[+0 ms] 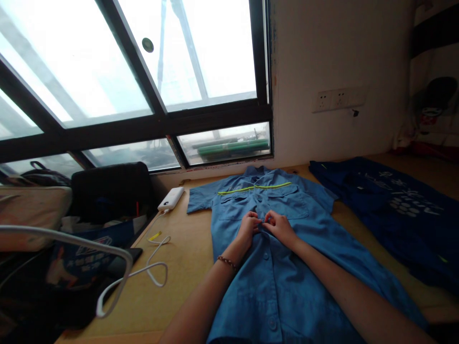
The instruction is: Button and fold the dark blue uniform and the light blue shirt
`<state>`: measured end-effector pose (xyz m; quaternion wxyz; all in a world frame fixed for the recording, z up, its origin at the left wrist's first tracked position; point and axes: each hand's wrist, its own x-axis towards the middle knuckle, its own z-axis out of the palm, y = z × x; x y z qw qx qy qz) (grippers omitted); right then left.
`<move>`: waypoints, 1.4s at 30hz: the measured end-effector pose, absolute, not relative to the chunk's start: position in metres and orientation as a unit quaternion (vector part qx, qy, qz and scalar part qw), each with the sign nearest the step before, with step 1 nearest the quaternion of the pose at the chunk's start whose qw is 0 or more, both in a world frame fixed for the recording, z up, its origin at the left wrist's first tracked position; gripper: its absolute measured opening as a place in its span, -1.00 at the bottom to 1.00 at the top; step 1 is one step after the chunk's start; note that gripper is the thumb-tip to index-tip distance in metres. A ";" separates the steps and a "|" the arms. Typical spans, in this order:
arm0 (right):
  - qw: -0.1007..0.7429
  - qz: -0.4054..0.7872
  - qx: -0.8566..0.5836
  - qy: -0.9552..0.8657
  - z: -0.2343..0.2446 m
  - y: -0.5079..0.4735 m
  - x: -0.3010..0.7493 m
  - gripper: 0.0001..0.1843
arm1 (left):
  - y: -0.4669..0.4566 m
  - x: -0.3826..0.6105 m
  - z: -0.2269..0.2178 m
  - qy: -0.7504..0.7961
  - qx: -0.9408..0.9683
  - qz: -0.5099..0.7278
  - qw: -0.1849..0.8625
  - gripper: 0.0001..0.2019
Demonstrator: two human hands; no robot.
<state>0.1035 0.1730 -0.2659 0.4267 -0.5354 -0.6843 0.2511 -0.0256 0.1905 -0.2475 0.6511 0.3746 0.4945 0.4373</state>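
Note:
A light blue short-sleeved work shirt (287,286) with a yellow-green chest stripe lies flat, front up, on a wooden table (179,267). My left hand (248,226) and my right hand (280,226) meet at the shirt's button placket (264,224), just below the chest pockets. The fingers of both hands are pinched together on the fabric at the placket. A beaded bracelet (227,261) sits on my left wrist. Blue buttons run down the placket towards me.
A darker blue garment (394,210) with white print lies to the right. A white power bank (171,198) and its white cable (154,267) lie left of the shirt. Bags (107,191) and a white hanger (107,272) crowd the left side. A window and a wall with sockets (337,99) stand behind.

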 end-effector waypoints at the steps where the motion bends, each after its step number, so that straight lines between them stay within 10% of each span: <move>1: 0.430 0.252 -0.534 -0.683 -0.266 0.173 0.104 -0.88 | 0.190 -0.026 -0.247 0.495 0.372 0.437 0.652 -0.75; 33: 0.412 0.247 -0.607 -0.633 -0.274 0.181 0.108 -0.62 | 0.193 -0.025 -0.256 0.454 0.527 0.412 0.589 -0.68; 42: 0.242 0.103 -0.618 -0.741 -0.255 0.147 0.086 -0.83 | 0.218 -0.027 -0.267 0.440 0.640 0.443 0.448 -0.69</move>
